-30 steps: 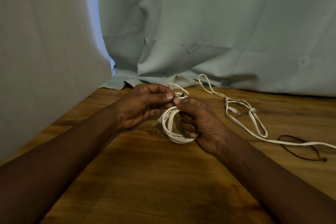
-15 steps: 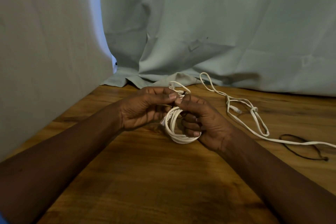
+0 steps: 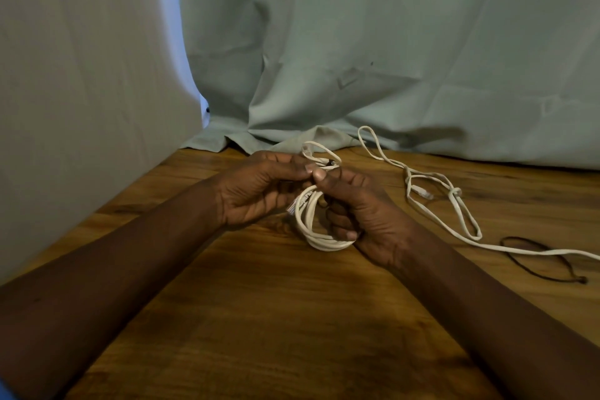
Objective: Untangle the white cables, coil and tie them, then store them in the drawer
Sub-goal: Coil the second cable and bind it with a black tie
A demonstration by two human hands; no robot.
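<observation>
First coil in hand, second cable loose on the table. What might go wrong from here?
1. The left hand and right hand both pinch the coiled cable at its top; easing off before it is tied may let the loops spring apart.
2. The loose cable on the table has a knot; tugging an end would likely tighten it.
3. The black loop is crossed by that cable and could get dragged along.

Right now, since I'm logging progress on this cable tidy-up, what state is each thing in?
Coiled white cable: wound in loops, held between both hands.
Left hand: pinches the coil's top.
Right hand: fingers curled through the coil.
Loose white cable: uncoiled, knotted, lying on the table.
Black cord: loose loop on the table, untouched.
</observation>
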